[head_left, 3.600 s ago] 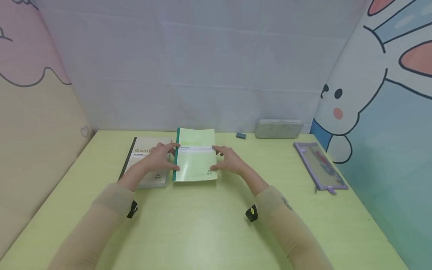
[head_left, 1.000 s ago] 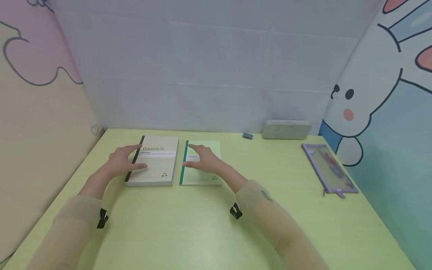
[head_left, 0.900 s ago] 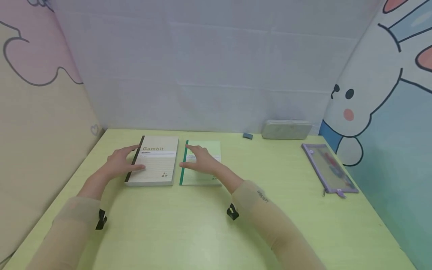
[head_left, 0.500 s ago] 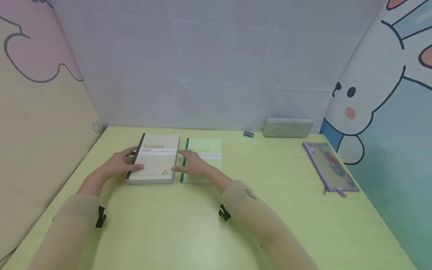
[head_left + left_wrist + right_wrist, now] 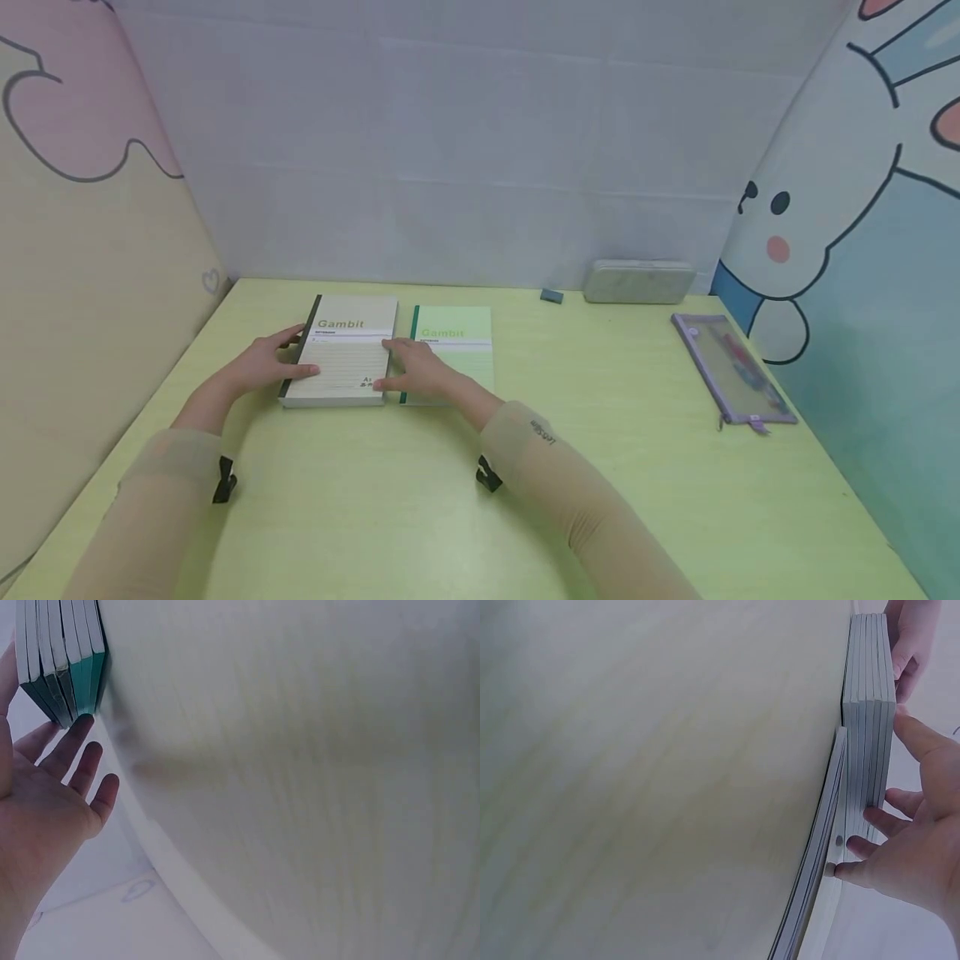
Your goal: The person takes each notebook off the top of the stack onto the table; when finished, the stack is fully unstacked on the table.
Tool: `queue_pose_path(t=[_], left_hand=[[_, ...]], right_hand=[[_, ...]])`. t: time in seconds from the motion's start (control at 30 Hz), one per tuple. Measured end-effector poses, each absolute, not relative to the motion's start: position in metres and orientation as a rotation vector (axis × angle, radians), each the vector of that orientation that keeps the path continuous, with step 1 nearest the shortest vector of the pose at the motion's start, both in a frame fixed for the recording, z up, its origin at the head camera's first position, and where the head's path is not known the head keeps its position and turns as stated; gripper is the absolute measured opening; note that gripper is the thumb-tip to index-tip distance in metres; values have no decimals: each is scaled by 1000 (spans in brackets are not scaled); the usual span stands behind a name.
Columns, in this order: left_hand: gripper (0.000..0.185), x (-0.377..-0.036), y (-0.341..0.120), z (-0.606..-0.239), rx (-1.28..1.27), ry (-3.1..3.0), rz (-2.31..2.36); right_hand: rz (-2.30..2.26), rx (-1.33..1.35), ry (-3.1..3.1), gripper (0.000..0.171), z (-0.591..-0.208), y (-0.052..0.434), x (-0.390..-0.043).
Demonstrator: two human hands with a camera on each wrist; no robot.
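A stack of beige "Gambit" notebooks (image 5: pixel 343 354) lies at the table's back left, with a thin green notebook (image 5: pixel 457 346) just to its right. My left hand (image 5: pixel 262 367) rests against the stack's dark spine with straight fingers (image 5: pixel 71 746) touching the spine (image 5: pixel 64 667). My right hand (image 5: pixel 414 372) sits over the gap between the two books. Its thumb lies on the stack's cover and its bent fingers (image 5: pixel 889 802) press the page edges of the stack (image 5: pixel 866 705). The green notebook (image 5: pixel 814 855) lies flat beside them.
A grey pencil case (image 5: pixel 637 282) and a small dark eraser (image 5: pixel 551 295) sit by the back wall. A purple mesh pouch (image 5: pixel 727 367) lies at the right. Panels wall in the yellow-green table (image 5: pixel 465 517) on the left, back and right.
My right hand has slid left off the green notebook's cover to the right edge of the beige stack. The left hand has stayed at the spine.
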State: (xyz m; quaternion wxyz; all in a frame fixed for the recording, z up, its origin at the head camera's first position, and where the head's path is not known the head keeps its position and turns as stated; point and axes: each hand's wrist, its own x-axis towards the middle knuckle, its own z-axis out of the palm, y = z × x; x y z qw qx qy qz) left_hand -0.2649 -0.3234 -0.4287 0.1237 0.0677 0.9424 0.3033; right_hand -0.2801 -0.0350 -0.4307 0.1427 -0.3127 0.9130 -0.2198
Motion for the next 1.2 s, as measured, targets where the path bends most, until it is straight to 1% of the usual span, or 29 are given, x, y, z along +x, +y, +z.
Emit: queue_pose_path(t=[0.23, 0.43, 0.57, 0.83, 0.97, 1.2], left_hand=[[107, -264, -318, -421, 171, 2763, 844], [107, -265, -317, -421, 148, 2771, 883], [103, -267, -317, -423, 162, 2774, 920], [90, -267, -315, -419, 170, 2829, 990], [90, -269, -312, -413, 172, 2819, 1039], [88, -275, -303, -401, 225, 2846, 947]], right_hand=[[-661, -883, 2636, 79, -429, -36, -277], [-612, -908, 2671, 78, -427, -35, -275], [-635, -899, 2678, 77, -422, -32, -274], [-687, -912, 2686, 80, -420, -25, -277], [-710, -889, 2692, 81, -418, -23, -278], [-733, -871, 2726, 83, -410, -12, -279]])
